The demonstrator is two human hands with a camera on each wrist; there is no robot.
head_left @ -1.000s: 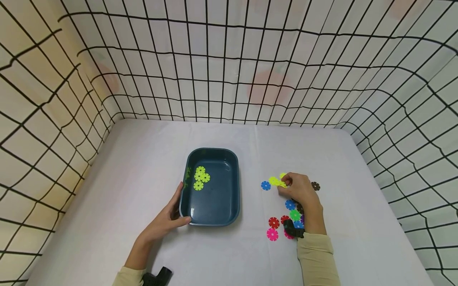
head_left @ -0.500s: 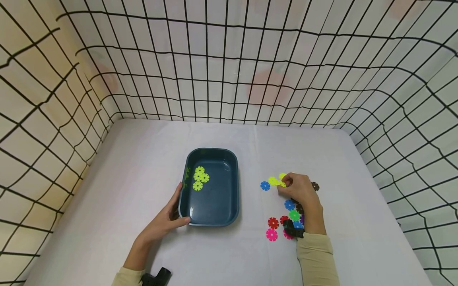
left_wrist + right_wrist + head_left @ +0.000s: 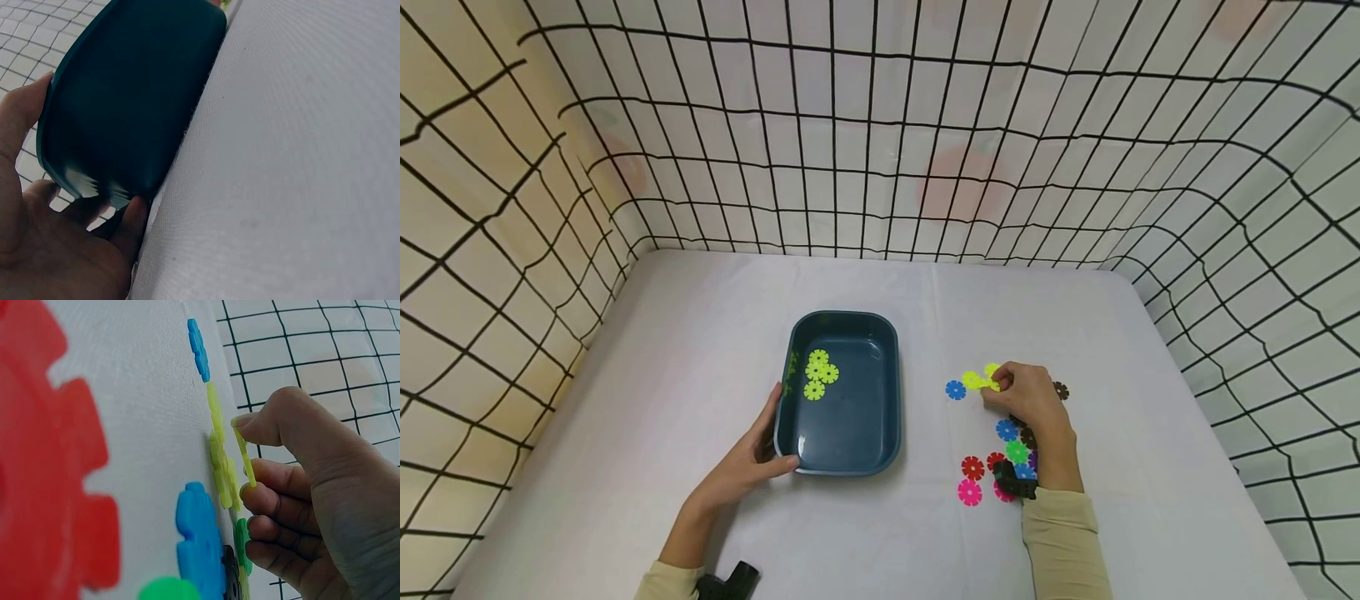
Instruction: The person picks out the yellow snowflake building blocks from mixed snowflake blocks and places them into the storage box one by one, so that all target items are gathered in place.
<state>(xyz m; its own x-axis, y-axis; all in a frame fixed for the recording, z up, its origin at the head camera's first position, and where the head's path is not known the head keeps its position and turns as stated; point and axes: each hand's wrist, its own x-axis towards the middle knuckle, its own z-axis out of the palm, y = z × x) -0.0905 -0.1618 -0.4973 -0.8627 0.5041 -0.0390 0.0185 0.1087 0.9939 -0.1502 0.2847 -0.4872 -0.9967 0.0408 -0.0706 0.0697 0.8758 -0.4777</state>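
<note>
My left hand [image 3: 741, 467] holds the dark blue-green plastic tray [image 3: 850, 437] at its near left corner, thumb over the rim and fingers along the outer wall. Inside the tray, several yellow-green snowflake discs [image 3: 818, 372] lie toward the left. To the tray's right, my right hand [image 3: 1035, 398] pinches a thin yellow snowflake disc [image 3: 244, 453] between thumb and finger. The right wrist view has it edge-on, just off other yellow discs [image 3: 219, 462] on the cloth. A blue disc [image 3: 956, 390] lies left of these.
Below the right hand lie red [image 3: 972, 467], pink [image 3: 970, 492], blue [image 3: 1007, 430] and green [image 3: 1017, 452] discs, partly hidden by the wrist camera. One brown disc [image 3: 1061, 390] is right of that hand. Black wire mesh [image 3: 865, 150] encloses the white-covered table [image 3: 715, 317].
</note>
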